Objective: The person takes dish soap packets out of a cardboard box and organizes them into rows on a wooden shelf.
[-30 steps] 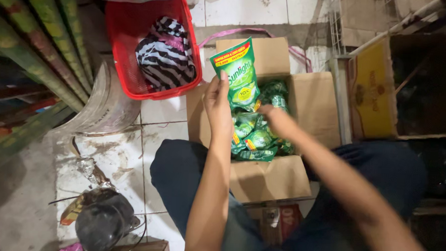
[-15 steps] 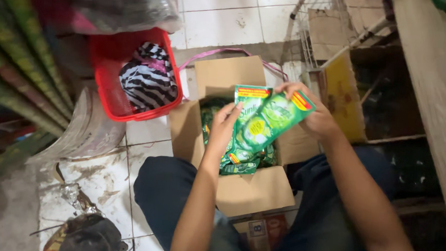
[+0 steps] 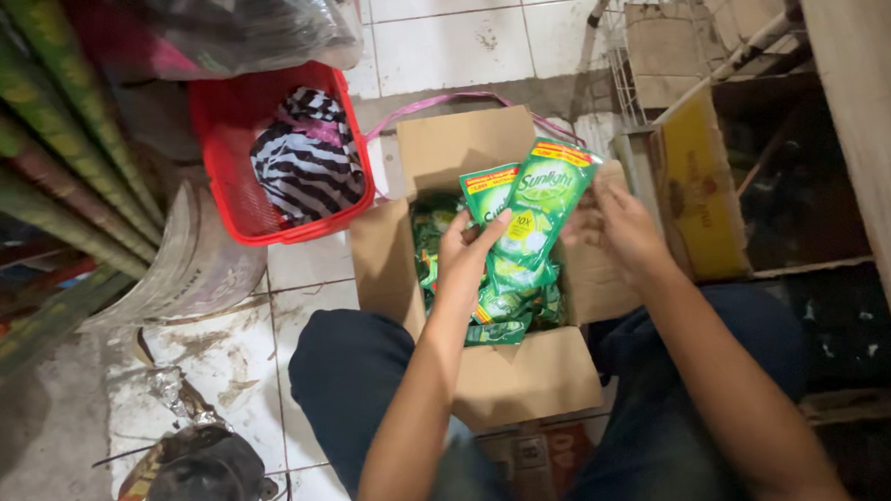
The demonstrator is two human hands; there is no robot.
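Note:
An open cardboard box [image 3: 520, 374] stands on the tiled floor between my knees, filled with several green pouches [image 3: 498, 308]. My left hand [image 3: 462, 251] grips the lower part of a bundle of green refill pouches [image 3: 538, 199] held above the box. My right hand [image 3: 622, 223] holds the same bundle at its upper right edge. The pouches are upright, with red and yellow tops.
A red plastic basket [image 3: 219, 160] with a zebra-striped cloth [image 3: 304, 159] sits left of the box. Green rolled sticks [image 3: 50, 133] lean at far left. A yellow carton [image 3: 704, 182] and wooden shelf [image 3: 861, 128] stand at right. A dark bag [image 3: 206, 470] lies on the floor.
My hands have lifted the bundle of pouches out of the box and both now hold it above the box. The view has shifted a little.

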